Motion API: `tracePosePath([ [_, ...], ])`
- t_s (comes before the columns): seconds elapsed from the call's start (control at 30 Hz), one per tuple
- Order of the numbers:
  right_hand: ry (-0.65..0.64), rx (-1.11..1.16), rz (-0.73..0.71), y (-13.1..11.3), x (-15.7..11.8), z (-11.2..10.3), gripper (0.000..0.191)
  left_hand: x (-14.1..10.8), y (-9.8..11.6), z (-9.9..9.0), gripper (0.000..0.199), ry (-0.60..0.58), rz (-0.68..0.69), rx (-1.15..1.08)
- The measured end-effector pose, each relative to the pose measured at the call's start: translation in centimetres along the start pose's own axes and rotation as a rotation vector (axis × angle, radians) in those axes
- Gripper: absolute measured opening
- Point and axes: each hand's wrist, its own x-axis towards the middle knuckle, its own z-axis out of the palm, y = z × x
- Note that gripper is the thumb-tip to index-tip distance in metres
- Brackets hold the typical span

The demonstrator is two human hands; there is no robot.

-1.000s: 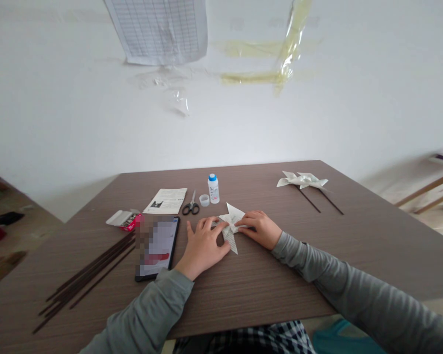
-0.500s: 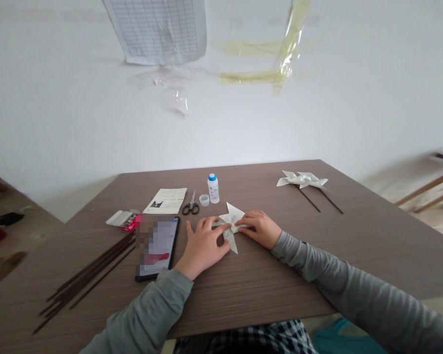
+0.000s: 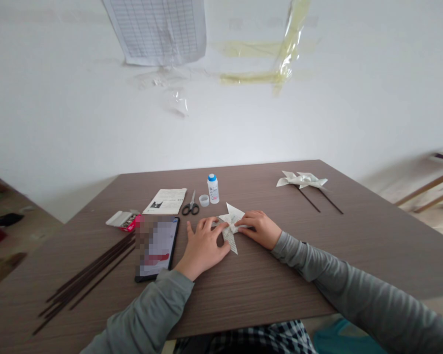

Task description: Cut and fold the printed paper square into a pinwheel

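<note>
On the table in front of me lies a paper pinwheel (image 3: 234, 215) folded from printed sheet, its pointed blades spread out. My left hand (image 3: 204, 246) holds it from the left, thumb and index finger resting on its blades and the other fingers spread over the left side. From the right, my right hand (image 3: 262, 229) pinches the right blade close to the centre, fingers closed together. The fingers partly cover the left and right blades. Just beyond stand a white glue bottle (image 3: 213, 191) with a blue top and a small clear cap (image 3: 204, 200).
Black-handled scissors (image 3: 191, 208) and a printed paper square (image 3: 165, 201) lie behind my left hand. Left are a phone (image 3: 158, 250), a small red-and-white box (image 3: 124, 220) and several dark sticks (image 3: 84, 275). Finished pinwheels on sticks (image 3: 302, 180) lie far right, near the wall.
My left index finger has shifted slightly back from the pinwheel's centre, which shows a little more. The right hand and the other things look unmoved.
</note>
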Motion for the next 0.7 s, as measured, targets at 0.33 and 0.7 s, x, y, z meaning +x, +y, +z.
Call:
tracePosePath([
  [0.33,-0.005,0.014,0.009,-0.02,-0.02,0.08,0.015,-0.02,0.26,-0.41,0.064,-0.032,-0.001,-0.005],
  [0.7,-0.004,-0.007,-0.001,-0.12,0.15,0.06,0.015,0.06,0.12,-0.41,0.064,-0.029,0.010,-0.008],
])
